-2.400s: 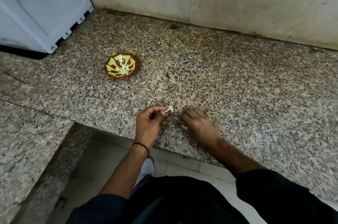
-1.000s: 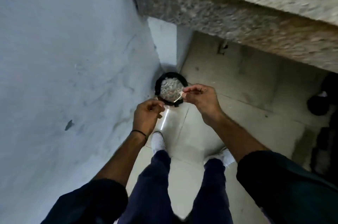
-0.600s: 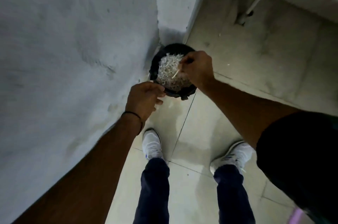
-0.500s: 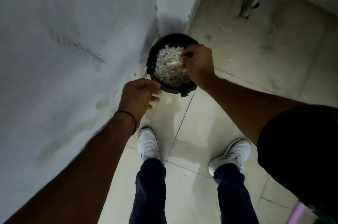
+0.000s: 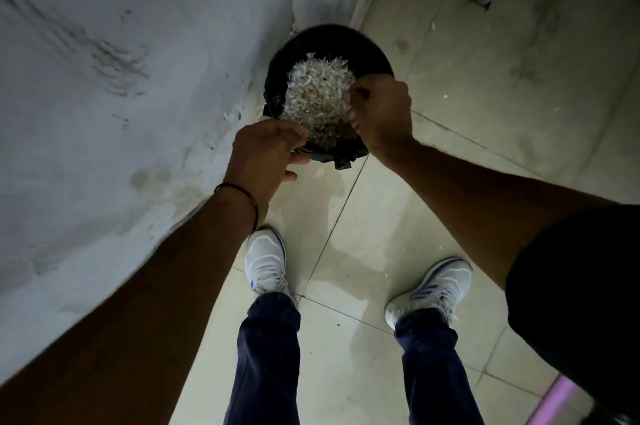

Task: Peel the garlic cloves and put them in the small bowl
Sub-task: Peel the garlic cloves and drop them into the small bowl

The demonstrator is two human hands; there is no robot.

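The garlic skins point(image 5: 317, 95) form a pale, papery, shredded heap inside the black bin point(image 5: 332, 34). They fill its near and left part, and the inside of its far rim stays dark. A few loose white scraps point(image 5: 230, 115) lie on the floor just left of the bin. The right hand point(image 5: 381, 116) hangs with curled fingers over the heap's right edge, and the left hand point(image 5: 263, 150) is curled at the bin's near rim. Whether either holds garlic cannot be told.
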